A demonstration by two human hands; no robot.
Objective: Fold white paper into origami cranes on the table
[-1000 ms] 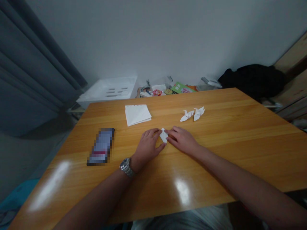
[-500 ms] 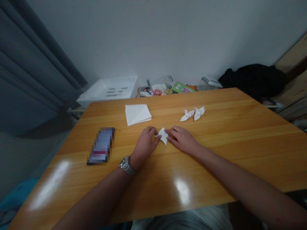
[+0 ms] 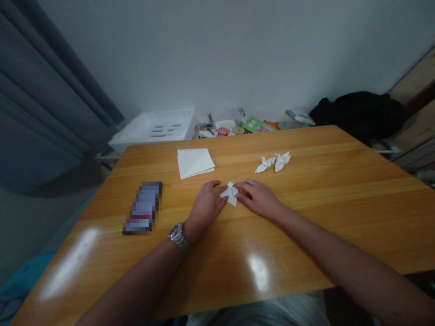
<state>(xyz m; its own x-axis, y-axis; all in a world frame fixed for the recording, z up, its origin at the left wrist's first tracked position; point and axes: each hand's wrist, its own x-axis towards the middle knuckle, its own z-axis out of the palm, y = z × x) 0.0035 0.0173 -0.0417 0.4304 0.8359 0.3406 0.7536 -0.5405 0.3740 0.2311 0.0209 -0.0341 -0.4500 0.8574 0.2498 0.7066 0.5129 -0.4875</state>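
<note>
A small piece of folded white paper (image 3: 231, 194) lies on the wooden table between my two hands, with dark lines or marks on its upper face. My left hand (image 3: 206, 201), with a metal watch on the wrist, holds its left side; thumb and index finger sit around a pointed corner that shows between them. From the other side my right hand (image 3: 257, 198) grips the right edge with curled fingers and thumb. Its fingertips cover part of that edge. Beyond my right hand stand two folded paper cranes, a left one (image 3: 265, 165) and a right one (image 3: 282, 161).
White lined notepaper (image 3: 195, 163) lies at the table's back left. A phone (image 3: 143, 208), its screen blurred, rests left of my left hand. Behind the table are a white foam tray (image 3: 159, 124), a green packet (image 3: 258, 124) among small items, and black cloth (image 3: 360, 113).
My left thumb and index finger have moved apart, showing the paper's left corner. Dark marks now show on its face. My right hand has hardly moved.
</note>
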